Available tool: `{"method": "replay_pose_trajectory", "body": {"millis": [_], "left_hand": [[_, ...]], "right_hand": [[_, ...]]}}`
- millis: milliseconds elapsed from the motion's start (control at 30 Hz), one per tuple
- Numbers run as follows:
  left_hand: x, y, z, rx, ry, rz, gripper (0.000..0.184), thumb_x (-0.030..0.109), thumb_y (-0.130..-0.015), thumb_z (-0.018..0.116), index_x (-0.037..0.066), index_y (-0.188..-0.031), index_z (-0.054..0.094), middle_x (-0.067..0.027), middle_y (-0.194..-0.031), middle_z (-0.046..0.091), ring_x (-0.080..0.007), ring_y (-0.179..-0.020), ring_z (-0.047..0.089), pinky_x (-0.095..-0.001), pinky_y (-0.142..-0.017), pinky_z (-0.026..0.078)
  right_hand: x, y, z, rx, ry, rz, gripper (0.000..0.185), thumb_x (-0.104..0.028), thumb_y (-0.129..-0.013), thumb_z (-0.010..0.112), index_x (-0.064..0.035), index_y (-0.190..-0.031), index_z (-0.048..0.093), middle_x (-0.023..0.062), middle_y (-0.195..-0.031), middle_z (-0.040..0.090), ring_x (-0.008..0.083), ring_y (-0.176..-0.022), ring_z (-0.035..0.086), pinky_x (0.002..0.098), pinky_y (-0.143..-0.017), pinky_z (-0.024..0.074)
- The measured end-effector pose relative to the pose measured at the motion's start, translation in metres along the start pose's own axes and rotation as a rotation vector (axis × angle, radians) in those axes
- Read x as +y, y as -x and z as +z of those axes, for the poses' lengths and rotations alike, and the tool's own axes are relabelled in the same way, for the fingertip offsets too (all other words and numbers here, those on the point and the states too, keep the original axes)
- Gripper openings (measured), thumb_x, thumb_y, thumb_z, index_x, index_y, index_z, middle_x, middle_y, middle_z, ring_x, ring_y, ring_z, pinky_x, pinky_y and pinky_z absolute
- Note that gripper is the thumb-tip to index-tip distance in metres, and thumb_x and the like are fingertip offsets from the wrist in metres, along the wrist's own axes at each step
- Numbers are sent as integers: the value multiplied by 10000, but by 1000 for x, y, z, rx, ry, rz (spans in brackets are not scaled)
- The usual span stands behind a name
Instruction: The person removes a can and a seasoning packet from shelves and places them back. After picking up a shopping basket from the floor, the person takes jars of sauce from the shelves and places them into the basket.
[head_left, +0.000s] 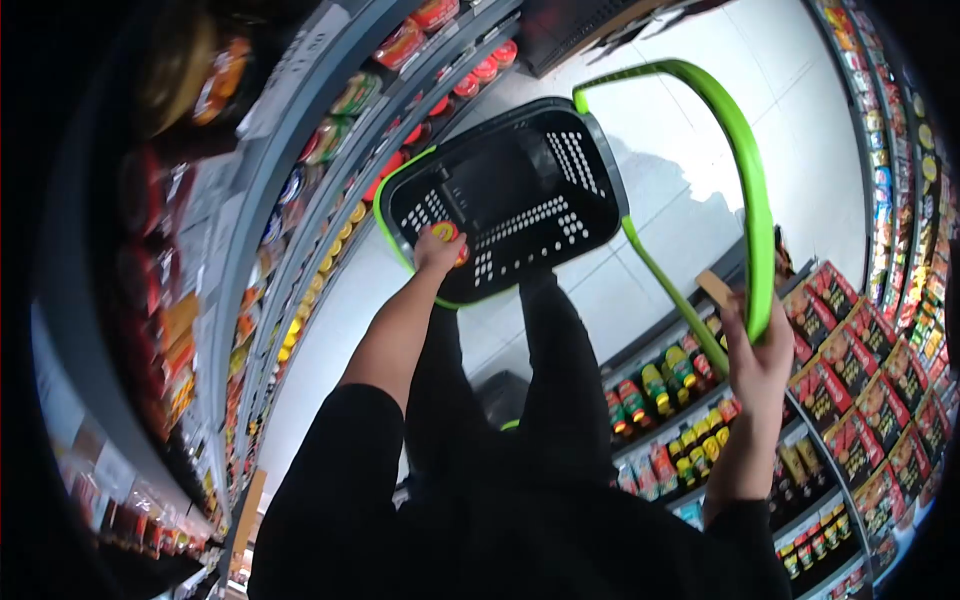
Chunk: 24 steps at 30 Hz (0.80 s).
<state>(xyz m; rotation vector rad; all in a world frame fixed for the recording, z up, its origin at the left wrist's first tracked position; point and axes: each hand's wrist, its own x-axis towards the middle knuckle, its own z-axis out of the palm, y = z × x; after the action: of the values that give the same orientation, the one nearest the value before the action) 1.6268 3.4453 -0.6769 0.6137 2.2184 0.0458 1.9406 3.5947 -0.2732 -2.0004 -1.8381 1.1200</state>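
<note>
A black shopping basket (490, 185) with a green rim hangs before my legs. Rows of holes pierce its floor and walls. My left hand (436, 254) reaches over the basket's near left side, fingers closed around a small jar (444, 232) with a yellow and red top. Most of the jar is hidden by the fingers. Off to the right, my right hand (757, 350) grips the basket's long green handle (742, 150), which is swung out to that side. A light-brown flat piece (715, 288) shows beside the right hand; I cannot tell what it is.
Curved-looking shelves (265, 190) of packaged goods run along the left. At lower right stand several bottles (655, 385) on a shelf, near stacked red boxes (850, 375). Another stocked shelf (880, 180) lines the far right. Pale floor tiles (790, 90) lie between them.
</note>
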Motion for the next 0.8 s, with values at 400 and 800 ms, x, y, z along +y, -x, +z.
{"method": "replay_pose_trajectory", "body": {"millis": [400, 800], "left_hand": [[-14, -144, 108, -199, -175, -163, 800, 393, -648, 743, 2, -1217, 339, -203, -1084, 604, -316, -978, 622, -386, -857, 497], [7, -216, 179, -211, 86, -223, 875, 256, -606, 823, -24, -1221, 266, -213, -1181, 527, -335, -1081, 556, -381, -948, 448]], "right_hand": [[63, 32, -16, 16, -348, -81, 321, -131, -834, 631, -3, -1003, 390, 8, -617, 426, 42, -436, 352, 183, -378, 218], [55, 12, -20, -286, -410, -145, 289, -47, -843, 626, -31, -1085, 469, 34, -606, 427, 121, -453, 377, 239, -367, 256]]}}
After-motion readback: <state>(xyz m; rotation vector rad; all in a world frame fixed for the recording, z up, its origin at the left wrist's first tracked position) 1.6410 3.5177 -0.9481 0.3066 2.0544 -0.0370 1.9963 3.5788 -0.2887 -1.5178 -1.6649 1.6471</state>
